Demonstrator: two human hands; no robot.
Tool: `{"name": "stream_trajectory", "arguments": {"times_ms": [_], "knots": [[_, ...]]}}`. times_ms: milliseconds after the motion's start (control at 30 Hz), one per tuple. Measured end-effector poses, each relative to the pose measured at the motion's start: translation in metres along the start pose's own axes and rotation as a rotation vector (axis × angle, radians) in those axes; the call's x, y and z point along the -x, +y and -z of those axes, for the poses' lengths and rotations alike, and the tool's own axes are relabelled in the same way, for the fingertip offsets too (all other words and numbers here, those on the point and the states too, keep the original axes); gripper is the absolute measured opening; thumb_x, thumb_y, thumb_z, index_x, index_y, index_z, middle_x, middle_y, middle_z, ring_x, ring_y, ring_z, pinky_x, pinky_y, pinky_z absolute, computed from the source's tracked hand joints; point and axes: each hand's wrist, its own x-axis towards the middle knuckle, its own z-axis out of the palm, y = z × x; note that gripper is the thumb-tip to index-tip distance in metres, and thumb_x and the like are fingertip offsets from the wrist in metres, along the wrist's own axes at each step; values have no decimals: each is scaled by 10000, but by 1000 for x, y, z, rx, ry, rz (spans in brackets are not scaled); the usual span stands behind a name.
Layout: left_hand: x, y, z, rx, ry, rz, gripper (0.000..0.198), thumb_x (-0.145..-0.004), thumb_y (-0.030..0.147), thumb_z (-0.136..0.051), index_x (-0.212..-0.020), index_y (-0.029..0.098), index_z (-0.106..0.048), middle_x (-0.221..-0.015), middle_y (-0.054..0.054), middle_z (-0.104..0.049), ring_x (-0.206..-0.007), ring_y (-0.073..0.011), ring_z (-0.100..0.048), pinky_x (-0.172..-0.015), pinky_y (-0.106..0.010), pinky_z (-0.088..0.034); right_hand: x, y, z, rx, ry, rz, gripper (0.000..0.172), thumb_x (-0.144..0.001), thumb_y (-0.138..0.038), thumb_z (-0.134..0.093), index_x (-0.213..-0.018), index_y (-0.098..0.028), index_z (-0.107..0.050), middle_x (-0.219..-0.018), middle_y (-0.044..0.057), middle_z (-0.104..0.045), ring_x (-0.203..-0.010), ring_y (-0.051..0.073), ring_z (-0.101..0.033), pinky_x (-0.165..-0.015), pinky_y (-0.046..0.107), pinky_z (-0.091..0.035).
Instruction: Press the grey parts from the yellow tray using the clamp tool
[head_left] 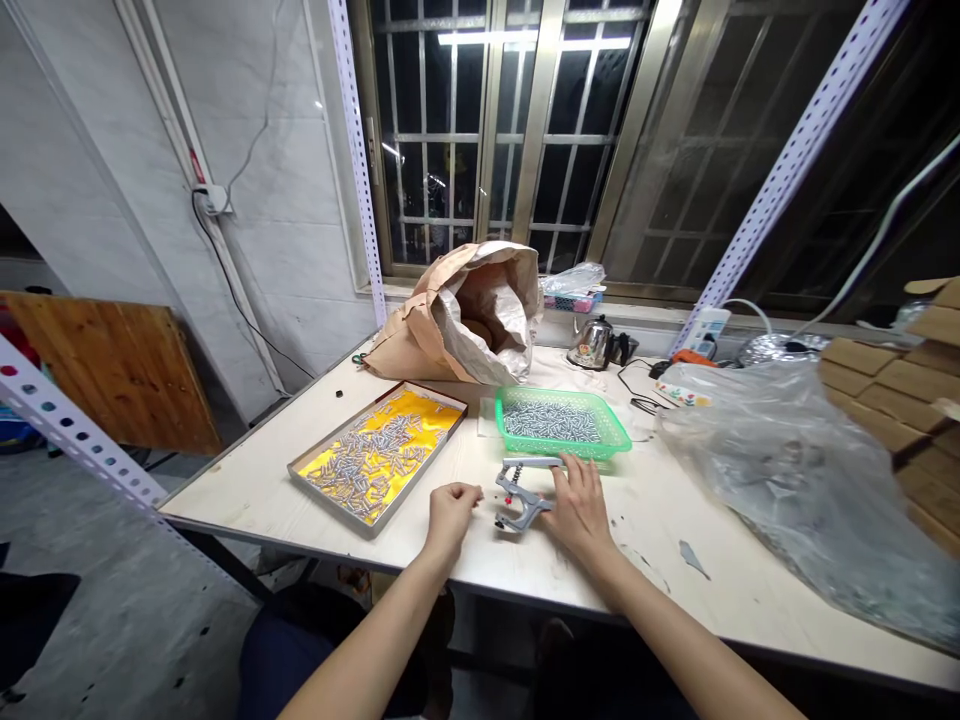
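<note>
My right hand is closed around one side of a grey metal hand tool with a long flat lever, a dark coil spring and a small red part. It rests on or just above the table in front of the green basket. My left hand is pinched shut to the left of the tool, apart from it; whatever lies between its fingertips is too small to make out. The green plastic basket holds many small grey metal pieces. Left of it, a shallow tray lined with yellow holds many small silvery metal pins.
A large open brown paper sack stands behind the tray. Farther right are a metal kettle, a power strip with cables, a big clear plastic bag and stacked cardboard boxes. A grey scrap lies near the table's front edge.
</note>
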Motion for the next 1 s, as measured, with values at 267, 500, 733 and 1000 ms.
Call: {"name": "stream_trajectory", "arguments": {"times_ms": [267, 500, 733, 1000], "knots": [[-77, 74, -63, -86, -116, -189, 390, -745, 371, -634, -1007, 85, -673, -952, -134, -690, -787, -191, -617, -718, -292, -469, 13, 11, -15, -42, -24, 27, 376, -698, -314, -590, -1030, -140, -565, -1202, 164, -534, -1179, 307, -425, -1056, 501, -257], [-161, 80, -24, -843, 165, -287, 303, -880, 302, -472, -1059, 120, -635, -1073, -138, -655, -1003, -218, -595, -864, -288, -431, 17, 20, -21, -3, -15, 109, 403, -694, -355, -614, -1020, -124, -559, -1190, 182, -533, -1159, 339, -433, -1043, 521, -281], [-211, 66, 91, -1146, 230, -108, 270, -777, 76, -485, -1001, 64, -636, -1133, -228, -593, -1101, -305, -536, -891, -338, -407, 14, 18, -27, -27, 16, 141, 337, -716, -344, -586, -998, -161, -562, -1187, 156, -537, -1144, 327, -460, -1039, 506, -295], [-245, 61, 77, -1218, 94, -110, 199, -759, 100, -533, -901, 97, -671, -946, -194, -673, -1034, -290, -571, -874, -334, -420, 16, 20, -34, -54, -3, 136, 339, -751, -406, -571, -1013, -192, -547, -1191, 137, -542, -1124, 310, -479, -1025, 504, -316]]}}
